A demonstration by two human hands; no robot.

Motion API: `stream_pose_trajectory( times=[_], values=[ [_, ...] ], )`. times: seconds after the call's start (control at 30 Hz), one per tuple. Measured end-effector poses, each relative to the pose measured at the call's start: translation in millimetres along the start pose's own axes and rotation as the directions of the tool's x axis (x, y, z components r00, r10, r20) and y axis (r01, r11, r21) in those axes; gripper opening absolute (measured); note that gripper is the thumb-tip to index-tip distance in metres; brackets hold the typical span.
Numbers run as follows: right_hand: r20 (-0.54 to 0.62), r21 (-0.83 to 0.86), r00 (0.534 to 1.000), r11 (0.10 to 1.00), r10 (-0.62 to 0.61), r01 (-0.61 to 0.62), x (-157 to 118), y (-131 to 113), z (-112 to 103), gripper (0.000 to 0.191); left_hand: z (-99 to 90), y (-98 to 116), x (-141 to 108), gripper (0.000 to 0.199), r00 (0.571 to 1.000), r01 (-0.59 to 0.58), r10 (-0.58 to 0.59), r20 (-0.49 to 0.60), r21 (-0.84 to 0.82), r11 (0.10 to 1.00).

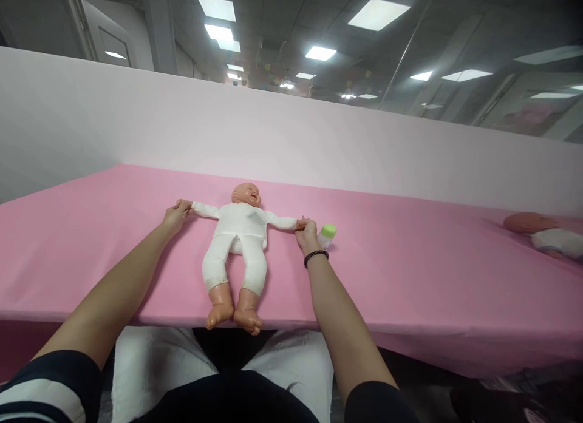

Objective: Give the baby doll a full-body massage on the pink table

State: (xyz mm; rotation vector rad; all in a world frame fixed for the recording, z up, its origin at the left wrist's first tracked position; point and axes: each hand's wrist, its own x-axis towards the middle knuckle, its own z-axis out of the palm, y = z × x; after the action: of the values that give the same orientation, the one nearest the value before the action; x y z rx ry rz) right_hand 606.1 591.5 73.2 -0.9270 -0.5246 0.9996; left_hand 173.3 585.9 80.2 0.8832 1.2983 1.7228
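A baby doll [241, 229] with a white cloth body lies on its back on the pink-covered table [387, 277], its bare feet at the front edge. Both of its arms are stretched out sideways. My left hand [176, 216] is closed around the doll's hand on the left side. On the other side, my right hand [307, 235], with a dark beaded bracelet at the wrist, grips the doll's other hand. Just right of that hand a white bottle with a green cap [327, 233] stands slightly tilted, partly hidden behind my wrist.
A second doll [553, 232] lies at the far right of the table. Along the back runs a low white wall [282, 138] with a glass pane above it. The table's front edge is close to my lap.
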Motion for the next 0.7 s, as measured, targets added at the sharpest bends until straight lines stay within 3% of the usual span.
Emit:
stream_pose_trajectory(
  times=[0.13, 0.2, 0.3, 0.4, 0.5, 0.6, 0.7],
  values=[
    [-0.009, 0.006, 1.0, 1.0, -0.003, 0.003, -6.3, -3.5, 4.9, 0.022, 11.4, -8.4, 0.2, 0.024, 0.994, -0.004, 0.008, -0.112, 0.035, 0.999],
    [-0.026, -0.009, 1.0, 1.0, -0.017, 0.017, -13.6, -4.4, 8.9, 0.034, 16.8, -9.5, -4.1, 0.025, 0.988, -0.016, 0.026, -0.153, 0.061, 0.998],
    [0.031, -0.183, 0.989, 0.972, -0.145, 0.148, -27.8, -8.2, 16.6, 0.057, 29.4, -2.3, -17.1, 0.035, 0.969, -0.135, 0.168, -0.18, 0.18, 0.974],
    [0.21, -0.401, 0.915, 0.823, -0.346, 0.403, -35.5, -20.4, 30.2, 0.058, 50.1, 16.5, -27.7, 0.043, 0.923, -0.303, 0.368, -0.113, 0.379, 0.875],
    [0.341, -0.546, 0.848, 0.65, -0.405, 0.529, -27.8, -38.9, 52.1, 0.049, 75.8, 41.0, -22.8, 0.037, 0.908, -0.358, 0.418, 0.03, 0.572, 0.738],
    [0.391, -0.752, 0.886, 0.469, -0.248, 0.463, -10.3, -51.6, 77.1, 0.039, 99.2, 58.9, -2.7, 0.026, 0.957, -0.266, 0.254, 0.137, 0.764, 0.588],
    [0.304, -0.909, 0.948, 0.269, -0.094, 0.319, 2.9, -48.0, 94.3, 0.031, 112.3, 59.7, 19.4, 0.026, 0.99, -0.136, 0.098, 0.105, 0.905, 0.403]
  ],
)
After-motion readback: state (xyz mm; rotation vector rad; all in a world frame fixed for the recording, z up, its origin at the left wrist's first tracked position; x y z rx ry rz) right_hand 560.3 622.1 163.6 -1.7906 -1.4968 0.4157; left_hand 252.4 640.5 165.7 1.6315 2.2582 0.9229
